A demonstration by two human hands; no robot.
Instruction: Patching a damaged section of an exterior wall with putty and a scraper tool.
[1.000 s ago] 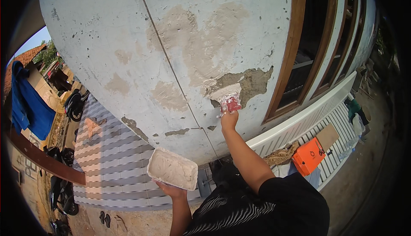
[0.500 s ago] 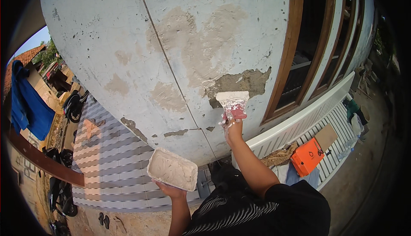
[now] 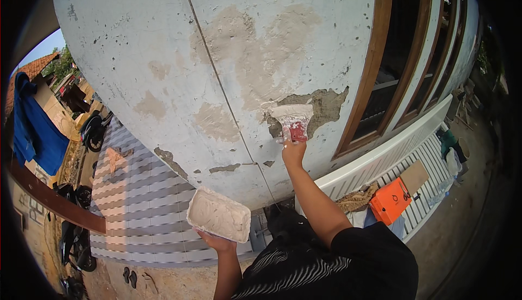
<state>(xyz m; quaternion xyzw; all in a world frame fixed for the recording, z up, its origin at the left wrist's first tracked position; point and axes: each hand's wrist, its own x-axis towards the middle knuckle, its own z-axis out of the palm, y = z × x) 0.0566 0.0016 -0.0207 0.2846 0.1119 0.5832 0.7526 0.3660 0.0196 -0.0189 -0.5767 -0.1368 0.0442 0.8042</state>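
My right hand (image 3: 293, 151) grips a red putty knife (image 3: 296, 126) whose wide blade is coated with pale filler. The blade lies against the wall (image 3: 163, 44), over the left part of a bare grey patch (image 3: 329, 107) where the paint has come off. From below, my left hand (image 3: 217, 241) holds up a rectangular tub (image 3: 219, 214) filled with smooth beige filler. Dried filler crusts its rim. Filler smears show on my right fingers. Dull beige repaired areas (image 3: 277, 44) spread over the pale blue wall above the blade.
A brown-framed window (image 3: 375, 66) borders the patch on the right. Below it stands a white slatted bench (image 3: 418, 191) with an orange box (image 3: 390, 201) and cloths. A cable (image 3: 212, 63) runs down the wall. Striped tiles (image 3: 147, 202), motorbikes and a blue cloth (image 3: 43, 131) are at left.
My right hand has moved the putty knife slightly up the wall, its blade now higher on the bare patch. The tub in my left hand stays in place.
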